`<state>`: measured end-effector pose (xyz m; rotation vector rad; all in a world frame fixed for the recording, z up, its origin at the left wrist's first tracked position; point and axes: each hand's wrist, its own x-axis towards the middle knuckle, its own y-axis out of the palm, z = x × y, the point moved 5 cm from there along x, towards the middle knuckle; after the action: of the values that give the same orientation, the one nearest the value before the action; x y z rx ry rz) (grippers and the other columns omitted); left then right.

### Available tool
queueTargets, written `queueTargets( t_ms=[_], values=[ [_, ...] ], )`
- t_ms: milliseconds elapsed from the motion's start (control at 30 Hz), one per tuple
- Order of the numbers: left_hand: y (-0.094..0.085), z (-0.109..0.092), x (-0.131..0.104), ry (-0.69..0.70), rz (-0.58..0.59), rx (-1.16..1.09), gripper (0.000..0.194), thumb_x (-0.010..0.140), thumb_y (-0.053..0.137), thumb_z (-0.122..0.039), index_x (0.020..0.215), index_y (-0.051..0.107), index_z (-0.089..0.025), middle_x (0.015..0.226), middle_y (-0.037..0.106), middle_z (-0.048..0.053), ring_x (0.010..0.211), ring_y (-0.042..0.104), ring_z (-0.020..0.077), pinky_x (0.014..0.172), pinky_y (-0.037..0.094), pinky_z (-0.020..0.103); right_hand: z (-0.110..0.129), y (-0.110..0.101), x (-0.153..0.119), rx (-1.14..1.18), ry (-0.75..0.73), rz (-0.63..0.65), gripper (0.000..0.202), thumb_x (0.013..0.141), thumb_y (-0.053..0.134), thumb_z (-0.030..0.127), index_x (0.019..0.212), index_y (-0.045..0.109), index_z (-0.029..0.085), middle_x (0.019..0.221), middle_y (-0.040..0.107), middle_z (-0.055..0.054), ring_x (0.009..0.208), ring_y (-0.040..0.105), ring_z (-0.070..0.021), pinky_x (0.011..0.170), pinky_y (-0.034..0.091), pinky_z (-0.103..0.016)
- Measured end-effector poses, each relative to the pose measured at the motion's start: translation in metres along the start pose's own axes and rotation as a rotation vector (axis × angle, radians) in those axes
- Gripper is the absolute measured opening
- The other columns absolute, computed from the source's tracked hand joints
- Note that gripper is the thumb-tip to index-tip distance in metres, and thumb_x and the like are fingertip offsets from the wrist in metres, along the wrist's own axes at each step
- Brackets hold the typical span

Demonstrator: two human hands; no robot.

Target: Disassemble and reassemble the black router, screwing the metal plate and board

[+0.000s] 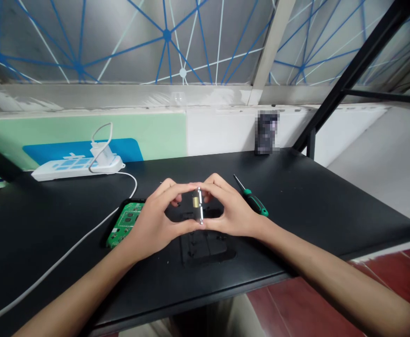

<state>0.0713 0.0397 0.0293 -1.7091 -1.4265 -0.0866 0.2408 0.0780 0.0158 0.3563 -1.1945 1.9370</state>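
Left hand [155, 220]: clamped on the part's [200, 206] edges
Right hand [234, 210]: clamped likewise, probably steadying it
Part: edge-on between them, above the cover [208, 257]
Screwdriver [255, 202]: near right hand, probably for reach

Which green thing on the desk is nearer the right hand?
The screwdriver with the green and black handle, beside the right hand; the circuit board lies partly behind the left hand.

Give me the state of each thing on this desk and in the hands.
Left hand: pinching part.
Right hand: pinching part.
Part: held upright.
Board: exposed, partly hidden.
Black shell: lying flat.
Screwdriver: lying down, unheld.
Strip: on/off unclear.
Charger: plugged into strip.
Cable: trailing loose.
Blurred object: standing upright.
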Motion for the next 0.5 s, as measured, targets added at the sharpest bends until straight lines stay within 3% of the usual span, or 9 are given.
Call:
queueTargets(
  t_ms=[200, 500],
  values=[
    [0.0024, -0.0023, 0.0000, -0.005, -0.002, -0.078, 0.057, 0.078, 0.087, -0.028, 0.128, 0.061, -0.032, 0.088, 0.048, -0.003, 0.079, 0.050, 0.0161, 0.070, 0.044, 0.029, -0.0022, -0.0015, -0.0001, 0.042, -0.032, -0.027, 0.067, 0.076, 0.083, 0.039, 0.135, 0.053, 0.029, 0.098, 0.050, -0.002, 0.082, 0.053, -0.0151, 0.072, 0.055, -0.033],
    [-0.0069, 0.0005, 0.0046, 0.004, -0.003, -0.034, 0.052, 0.080, 0.083, -0.029, 0.125, 0.058, -0.027, 0.090, 0.050, -0.001, 0.078, 0.052, 0.0163, 0.069, 0.047, 0.030, -0.0086, -0.0080, -0.0012, -0.107, 0.003, -0.031, 0.060, 0.077, 0.082, 0.038, 0.131, 0.058, 0.025, 0.100, 0.054, -0.004, 0.083, 0.056, -0.0151, 0.073, 0.055, -0.034]
  ],
)
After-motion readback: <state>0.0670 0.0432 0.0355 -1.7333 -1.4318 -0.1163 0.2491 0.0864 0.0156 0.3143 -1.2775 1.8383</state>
